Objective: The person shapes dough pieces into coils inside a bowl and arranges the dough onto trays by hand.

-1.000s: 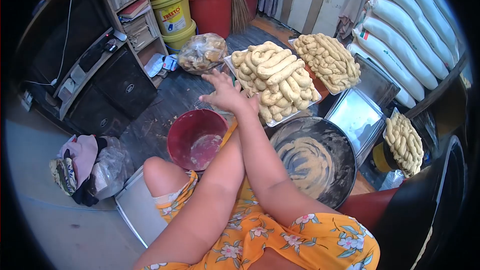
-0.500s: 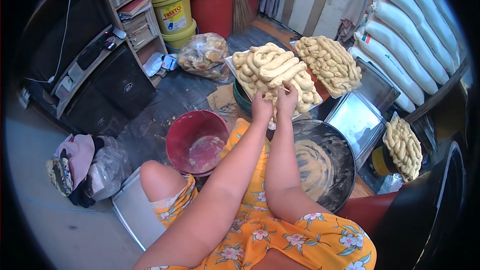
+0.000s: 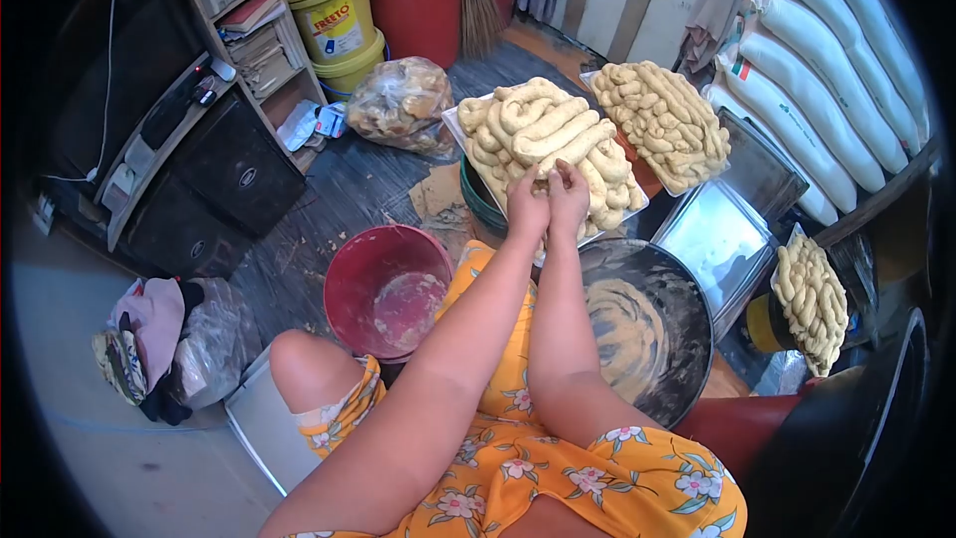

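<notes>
Thick ropes of pale yellow dough (image 3: 558, 130) lie heaped on a white tray (image 3: 461, 132), which rests over a green tub (image 3: 480, 194). At the near edge of the heap, my left hand (image 3: 528, 204) and my right hand (image 3: 569, 197) are side by side, almost touching. The fingers of both are curled and pressed on the dough, pinching a part of it between them. My fingertips partly cover that piece. Just beyond to the right sits a second tray of dough ropes (image 3: 662, 125).
A red basin (image 3: 388, 291) and a wide black basin (image 3: 687, 324) flank my knees. Farther right are metal trays (image 3: 712, 239), more dough (image 3: 812, 304) and stacked white sacks (image 3: 797, 120). A filled plastic bag (image 3: 401, 105), buckets (image 3: 334, 25) and a shelf (image 3: 264, 40) stand behind.
My hands, crossed near the tray's left side a second ago, came apart and moved to the dough's near edge. Since then they have drawn closer together there. The view has shifted slightly.
</notes>
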`<state>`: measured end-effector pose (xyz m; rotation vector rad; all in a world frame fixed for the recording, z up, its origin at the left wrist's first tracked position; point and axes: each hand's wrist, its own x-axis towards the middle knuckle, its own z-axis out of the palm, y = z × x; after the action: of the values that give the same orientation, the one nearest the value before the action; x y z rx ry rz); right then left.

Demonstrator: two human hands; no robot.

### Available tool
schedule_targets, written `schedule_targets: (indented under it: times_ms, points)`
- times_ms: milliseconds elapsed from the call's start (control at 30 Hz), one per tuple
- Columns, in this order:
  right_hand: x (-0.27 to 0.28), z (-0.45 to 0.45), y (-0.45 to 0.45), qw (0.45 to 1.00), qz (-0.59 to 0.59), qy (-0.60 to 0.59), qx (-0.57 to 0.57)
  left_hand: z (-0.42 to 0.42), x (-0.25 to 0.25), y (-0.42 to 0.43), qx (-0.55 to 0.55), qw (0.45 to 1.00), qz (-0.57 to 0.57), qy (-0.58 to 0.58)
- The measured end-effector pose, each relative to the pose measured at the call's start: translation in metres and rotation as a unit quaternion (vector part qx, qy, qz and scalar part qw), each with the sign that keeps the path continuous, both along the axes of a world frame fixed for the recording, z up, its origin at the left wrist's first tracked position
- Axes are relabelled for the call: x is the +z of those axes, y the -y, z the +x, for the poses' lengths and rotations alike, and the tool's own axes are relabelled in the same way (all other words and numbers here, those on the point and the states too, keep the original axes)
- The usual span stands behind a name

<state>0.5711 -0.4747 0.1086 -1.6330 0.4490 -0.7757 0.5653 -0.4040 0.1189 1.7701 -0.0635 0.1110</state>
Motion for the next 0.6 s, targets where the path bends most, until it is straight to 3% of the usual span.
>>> schedule_targets:
  times_ms: [100,300,600]
  points:
    - [0.003,0.000,-0.006,0.998,0.013,0.049,-0.030,0.008,-0.010,0.004,-0.029,0.997,-0.069,-0.010]
    - [0.011,-0.004,-0.006,0.998,-0.049,0.014,-0.023,0.005,0.001,0.000,-0.070,0.988,-0.118,-0.070]
    - [0.007,-0.002,-0.007,0.998,-0.048,-0.007,-0.038,-0.001,0.007,-0.003,-0.055,0.989,-0.109,-0.080]
